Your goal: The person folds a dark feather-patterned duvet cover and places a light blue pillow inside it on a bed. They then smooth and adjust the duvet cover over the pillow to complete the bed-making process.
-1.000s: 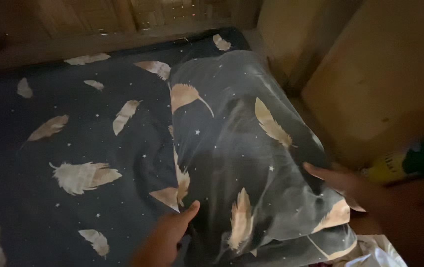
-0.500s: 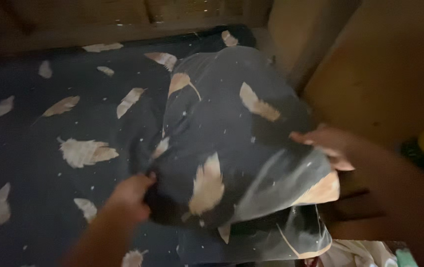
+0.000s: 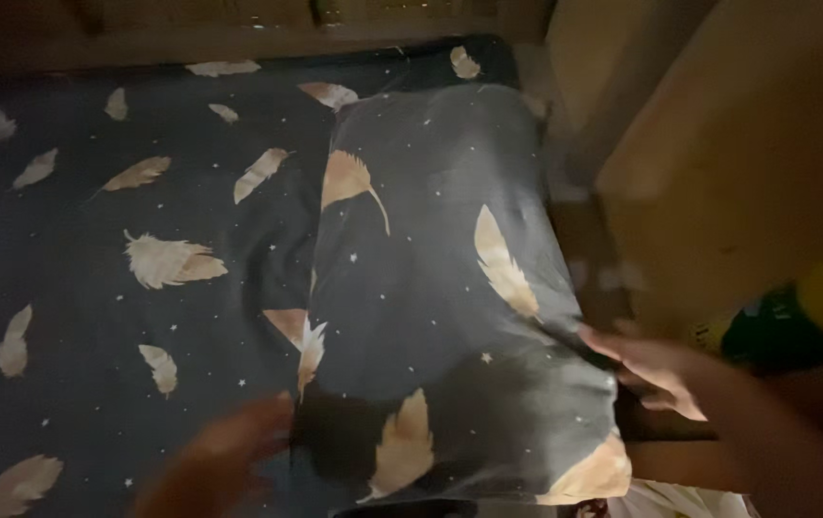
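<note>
Flanking plump feather-print pillow (image 3: 440, 288), both hands, left hand (image 3: 229, 446), right hand (image 3: 651, 364)

One head-worn camera looks steeply down at the bed (image 3: 95, 288). It sits close, facing the bed's right edge by the wall (image 3: 738, 144).

The left hand (image 3: 224, 451) is smearing into motion blur at seven o'clock, its fingers indistinct against the pillow (image 3: 440, 288). The right hand (image 3: 646, 369) is blurring at four o'clock, its forearm running off the frame. The yellow-capped green bottle (image 3: 805, 317) is being cropped at three o'clock.
</note>
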